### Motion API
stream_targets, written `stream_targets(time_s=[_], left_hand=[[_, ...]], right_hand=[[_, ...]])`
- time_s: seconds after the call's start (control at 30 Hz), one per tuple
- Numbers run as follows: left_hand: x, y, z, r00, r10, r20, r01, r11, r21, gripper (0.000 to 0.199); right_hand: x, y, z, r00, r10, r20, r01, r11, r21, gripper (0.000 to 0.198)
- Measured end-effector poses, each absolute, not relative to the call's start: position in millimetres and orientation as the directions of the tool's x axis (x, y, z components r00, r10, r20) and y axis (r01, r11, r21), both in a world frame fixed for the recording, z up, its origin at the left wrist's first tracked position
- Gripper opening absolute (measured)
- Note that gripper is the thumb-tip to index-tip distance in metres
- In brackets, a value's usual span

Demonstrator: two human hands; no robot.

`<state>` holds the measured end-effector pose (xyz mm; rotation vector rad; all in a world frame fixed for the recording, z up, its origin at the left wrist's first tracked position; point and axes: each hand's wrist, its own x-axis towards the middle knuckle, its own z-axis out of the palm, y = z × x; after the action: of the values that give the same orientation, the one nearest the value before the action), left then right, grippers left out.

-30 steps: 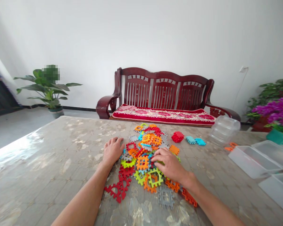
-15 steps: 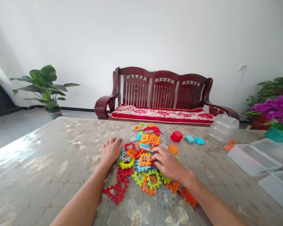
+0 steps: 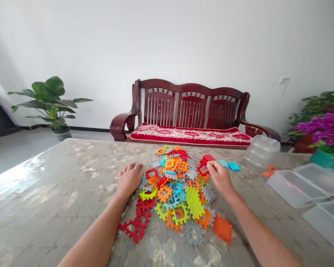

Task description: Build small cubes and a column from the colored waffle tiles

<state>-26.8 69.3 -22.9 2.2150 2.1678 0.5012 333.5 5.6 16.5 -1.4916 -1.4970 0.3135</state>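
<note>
A heap of colourful interlocking building tiles (image 3: pixel 180 178) with toothed edges is spread over the middle of the table, some solid and some with window openings. My left hand (image 3: pixel 130 177) lies flat at the heap's left side, fingers extended and holding nothing. Between the thumb and fingers of my right hand (image 3: pixel 219 177) is a red window-frame tile (image 3: pixel 202 171). It is held right at the near side of a small stack of red tiles (image 3: pixel 207 158); whether it touches the stack I cannot tell. Blue tiles (image 3: pixel 233 166) lie just beyond my right hand.
Clear plastic boxes (image 3: pixel 292 191) stand at the table's right, with a stacked clear container (image 3: pixel 261 150) behind them. Orange pieces (image 3: pixel 269 171) lie between these. Beyond the table (image 3: pixel 80 178) is a wooden bench (image 3: pixel 190 98). Purple flowers (image 3: pixel 325 128) are at far right.
My right hand has moved from the heap's middle to the right and away from me, now with a red tile in it. An orange window tile has shifted slightly. My left hand stays put.
</note>
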Motion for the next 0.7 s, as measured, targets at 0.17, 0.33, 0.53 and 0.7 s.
stream_targets(time_s=[0.17, 0.33, 0.53, 0.7], left_hand=[[-27, 69, -22, -0.003, 0.976, 0.218, 0.973, -0.048, 0.228, 0.044], [-27, 68, -21, -0.006, 0.976, 0.22, 0.973, -0.045, 0.226, 0.043], [-27, 70, -22, -0.009, 0.979, 0.205, 0.974, -0.038, 0.223, 0.044], [-27, 71, -23, -0.01, 0.98, 0.198, 0.974, -0.036, 0.225, 0.044]], right_hand=[[369, 8, 5, 0.22, 0.781, 0.585, 0.856, 0.132, -0.499, 0.031], [378, 7, -7, 0.161, 0.887, 0.432, 0.836, 0.109, -0.537, 0.031], [396, 13, -8, 0.103, 0.966, 0.236, 0.664, 0.11, -0.74, 0.038], [403, 6, 0, -0.108, 0.994, -0.012, 0.606, 0.057, -0.793, 0.061]])
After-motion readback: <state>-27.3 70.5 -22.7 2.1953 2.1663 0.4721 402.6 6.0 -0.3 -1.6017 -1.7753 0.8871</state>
